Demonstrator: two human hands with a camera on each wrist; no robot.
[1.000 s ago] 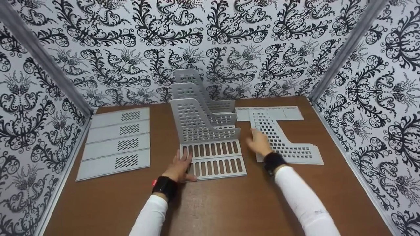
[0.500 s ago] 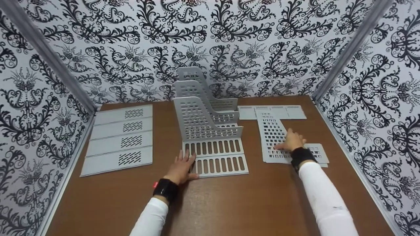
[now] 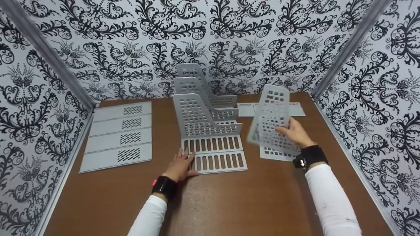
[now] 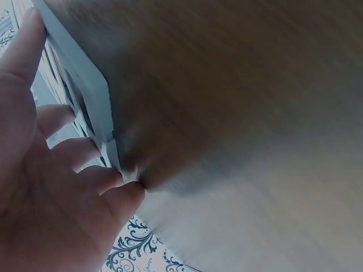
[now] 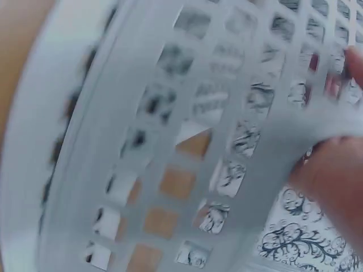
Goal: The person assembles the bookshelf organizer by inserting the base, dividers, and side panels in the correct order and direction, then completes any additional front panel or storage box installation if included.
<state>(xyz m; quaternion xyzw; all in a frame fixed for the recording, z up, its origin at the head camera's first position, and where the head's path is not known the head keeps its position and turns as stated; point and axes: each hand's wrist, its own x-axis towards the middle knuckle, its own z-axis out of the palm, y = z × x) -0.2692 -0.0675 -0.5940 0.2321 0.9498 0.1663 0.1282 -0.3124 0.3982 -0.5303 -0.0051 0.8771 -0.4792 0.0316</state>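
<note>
My left hand (image 3: 179, 166) lies on the left front corner of a flat, slotted grey base (image 3: 217, 152). In the left wrist view, its spread fingers touch the base's side edge (image 4: 97, 93). Three perforated side panels, with the front one (image 3: 197, 114) nearest me, stand upright in a row on the base's rear part. My right hand (image 3: 297, 133) pinches a loose perforated side panel (image 3: 277, 93), raised and tilted above the table. This held panel (image 5: 264, 170) fills much of the right wrist view, blurred. Another such panel (image 3: 279, 157) lies flat beneath it, partly hidden.
A jointed row of grey slatted panels (image 3: 105, 144) lies on the left of the brown table (image 3: 216, 203). At the back right lies a narrower pale strip (image 3: 246, 112), partly behind the held panel. Patterned walls (image 3: 226, 49) enclose the back and sides.
My right hand moved right to the stack of flat side panels, took hold of the top one and lifted it, tilting it up. My left hand has stayed on the base's corner.
</note>
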